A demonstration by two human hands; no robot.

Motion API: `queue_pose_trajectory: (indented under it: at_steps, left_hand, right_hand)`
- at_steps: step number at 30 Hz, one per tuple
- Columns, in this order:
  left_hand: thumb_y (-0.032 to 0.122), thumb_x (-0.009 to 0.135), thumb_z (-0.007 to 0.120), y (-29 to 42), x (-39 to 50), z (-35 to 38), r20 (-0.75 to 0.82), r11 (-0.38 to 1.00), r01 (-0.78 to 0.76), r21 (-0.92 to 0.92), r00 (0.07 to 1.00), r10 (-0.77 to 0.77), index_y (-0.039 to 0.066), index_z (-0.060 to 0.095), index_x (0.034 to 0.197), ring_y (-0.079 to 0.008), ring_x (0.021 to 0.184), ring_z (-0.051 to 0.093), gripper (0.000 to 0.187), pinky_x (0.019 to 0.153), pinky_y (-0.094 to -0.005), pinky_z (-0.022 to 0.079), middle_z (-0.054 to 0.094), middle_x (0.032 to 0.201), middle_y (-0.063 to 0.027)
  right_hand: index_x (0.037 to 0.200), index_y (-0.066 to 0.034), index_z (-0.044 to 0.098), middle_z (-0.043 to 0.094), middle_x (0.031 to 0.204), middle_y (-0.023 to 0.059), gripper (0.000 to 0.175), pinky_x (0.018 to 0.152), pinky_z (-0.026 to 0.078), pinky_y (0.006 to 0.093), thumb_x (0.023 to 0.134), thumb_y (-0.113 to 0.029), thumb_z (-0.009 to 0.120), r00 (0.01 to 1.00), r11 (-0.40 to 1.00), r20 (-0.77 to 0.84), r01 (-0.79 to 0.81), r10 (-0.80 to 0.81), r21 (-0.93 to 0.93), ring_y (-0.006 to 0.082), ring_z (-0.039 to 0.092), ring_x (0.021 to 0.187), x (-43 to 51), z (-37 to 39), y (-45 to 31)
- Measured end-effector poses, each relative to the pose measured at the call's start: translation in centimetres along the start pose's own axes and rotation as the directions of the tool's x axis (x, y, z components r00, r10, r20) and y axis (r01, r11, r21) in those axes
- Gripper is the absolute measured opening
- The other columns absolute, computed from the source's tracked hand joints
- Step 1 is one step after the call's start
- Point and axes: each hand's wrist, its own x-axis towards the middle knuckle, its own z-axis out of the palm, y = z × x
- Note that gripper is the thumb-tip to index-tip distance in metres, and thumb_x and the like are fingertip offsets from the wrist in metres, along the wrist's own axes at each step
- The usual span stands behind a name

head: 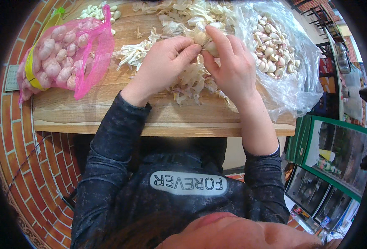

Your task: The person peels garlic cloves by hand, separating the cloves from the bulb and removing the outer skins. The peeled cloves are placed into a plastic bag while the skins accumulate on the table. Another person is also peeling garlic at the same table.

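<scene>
Both hands meet over the wooden table (87,113). Between them is a garlic bulb (210,47) with papery skin. My right hand (233,62) holds it with thumb and fingers; my left hand (167,63) pinches at its left side, its fingertips partly hidden. Loose garlic skins (189,82) lie under and beyond the hands. A pink mesh bag of garlic bulbs (54,60) rests at the left. Unpeeled garlic cloves (272,46) are heaped on a clear plastic bag (298,84) at the right. Pale peeled cloves (94,11) lie at the far left.
The table's near edge (171,130) runs just before my body. A brick-patterned surface (15,124) shows at the left. To the right stand a green-framed glass-door cabinet (336,155) and shelves with various items.
</scene>
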Motion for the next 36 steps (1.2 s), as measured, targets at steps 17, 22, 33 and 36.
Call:
queue_pose_trajectory:
  at_steps: [17, 22, 33, 36]
  left_hand:
    - [0.026, 0.099, 0.061, -0.8, -0.3, -0.3, 0.409, 0.493, 0.446, -0.747, 0.893, -0.187, 0.012, 0.055, 0.065, -0.0068, 0.054, 0.038, 0.037, 0.055, -0.0248, 0.033, 0.047, 0.059, 0.0043]
    - [0.026, 0.1, 0.057, -0.5, -0.6, 0.2, 0.397, 0.33, 0.389, -0.86, 0.917, -0.047, 0.01, 0.053, 0.066, -0.0104, 0.057, 0.039, 0.038, 0.057, -0.0267, 0.034, 0.045, 0.061, 0.0024]
    - [0.015, 0.1, 0.064, -0.2, -0.3, 1.3, 0.008, 0.743, 0.247, -0.622, 0.951, -0.309, 0.007, 0.063, 0.09, -0.0042, 0.074, 0.053, 0.012, 0.069, -0.0195, 0.045, 0.059, 0.077, 0.0028]
    - [0.016, 0.1, 0.063, 0.2, -0.4, 1.8, -0.1, 0.903, 0.104, -0.416, 0.982, -0.159, 0.002, 0.065, 0.096, -0.0088, 0.078, 0.057, 0.014, 0.073, -0.0235, 0.047, 0.062, 0.082, -0.0003]
  right_hand:
    - [0.124, -0.0059, 0.059, 0.066, 0.095, 0.0052, 0.032, 0.074, 0.052, 0.029, 0.095, -0.015, 0.049, 0.799, 0.598, 0.528, -0.58, 0.287, 0.553, 0.0121, 0.064, 0.086, -0.4, -1.5, 0.5]
    - [0.129, -0.0058, 0.057, 0.065, 0.099, 0.0013, 0.039, 0.074, 0.05, 0.0264, 0.1, -0.032, 0.049, 0.78, 0.148, 0.563, -0.612, 0.272, 0.777, 0.0103, 0.061, 0.092, -0.4, -0.3, -0.1]
    - [0.124, -0.0025, 0.06, 0.066, 0.098, 0.0028, 0.039, 0.066, 0.042, 0.0299, 0.105, -0.033, 0.045, 0.685, 0.073, 0.294, -0.453, 0.666, 0.889, 0.0117, 0.053, 0.076, 0.0, -1.8, 2.4]
    - [0.132, -0.0008, 0.054, 0.065, 0.101, 0.004, 0.036, 0.068, 0.045, 0.0249, 0.107, -0.025, 0.044, 0.741, 0.308, 0.32, -0.573, 0.59, 0.759, 0.009, 0.054, 0.078, -0.5, -1.0, 1.1]
